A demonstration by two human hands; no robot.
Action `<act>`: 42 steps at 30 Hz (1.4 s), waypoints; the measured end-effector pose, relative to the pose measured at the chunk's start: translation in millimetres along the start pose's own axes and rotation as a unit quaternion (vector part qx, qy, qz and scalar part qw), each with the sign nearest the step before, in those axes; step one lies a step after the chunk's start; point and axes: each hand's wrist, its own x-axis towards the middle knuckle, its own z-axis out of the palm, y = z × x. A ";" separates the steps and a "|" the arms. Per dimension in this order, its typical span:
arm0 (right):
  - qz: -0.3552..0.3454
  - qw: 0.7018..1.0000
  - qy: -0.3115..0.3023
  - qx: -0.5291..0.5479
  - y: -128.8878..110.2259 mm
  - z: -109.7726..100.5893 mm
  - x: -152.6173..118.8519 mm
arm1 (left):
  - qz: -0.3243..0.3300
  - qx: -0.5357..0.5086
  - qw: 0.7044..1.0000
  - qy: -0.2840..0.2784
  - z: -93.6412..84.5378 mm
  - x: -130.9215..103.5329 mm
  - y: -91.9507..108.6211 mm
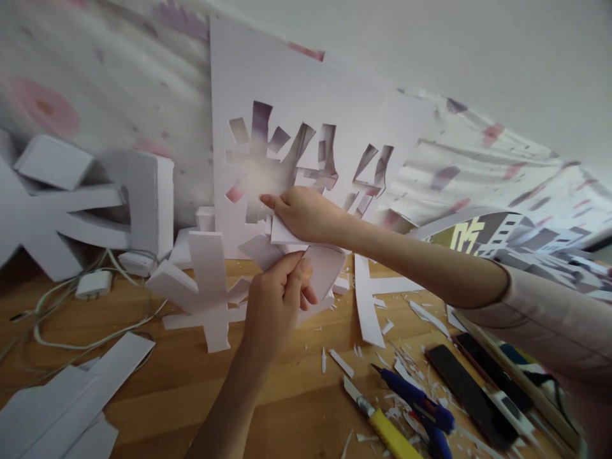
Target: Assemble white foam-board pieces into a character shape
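Observation:
My left hand (277, 299) pinches a white foam-board cut-out piece (325, 264) from below, thumb and fingers closed on it. My right hand (306, 213) reaches in from the right and grips the same piece's upper edge, fingers pointing left. Both hands hold it in front of a large white foam board (268, 76) that leans upright against the wall, with character-shaped holes cut through it. A thick white foam shape (208, 287) lies flat on the wooden floor (182, 382) just left of my left hand.
Big white foam letters (71, 197) stand at the left, with a white charger and cable (93, 284) beside them. White strips (71, 395) lie at the lower left. A yellow utility knife (382, 424), blue glue gun (421, 408), black phone (468, 392) and paper scraps sit at the lower right.

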 end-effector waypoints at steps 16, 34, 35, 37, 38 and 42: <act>-0.023 0.998 0.009 -0.065 -4.1 3.3 -2.2 | -0.014 -0.012 1.000 0.019 0.5 -1.8 1.6; -0.013 0.995 0.044 0.093 7.9 -0.8 -7.9 | -0.008 0.023 1.000 0.013 10.9 -0.9 4.9; -0.012 0.994 0.047 0.097 8.9 0.1 -7.4 | -0.005 0.026 1.000 0.016 11.8 -1.1 5.1; -0.013 0.994 0.049 0.096 10.4 1.0 -5.8 | -0.002 0.028 0.999 0.023 13.1 -1.5 5.2; -0.015 0.994 0.048 0.094 10.8 1.1 -5.1 | -0.001 0.028 0.999 0.027 13.6 -1.6 5.1; -0.011 0.994 0.064 0.090 11.8 1.0 -5.8 | 0.013 0.036 0.998 0.048 15.9 -1.6 4.1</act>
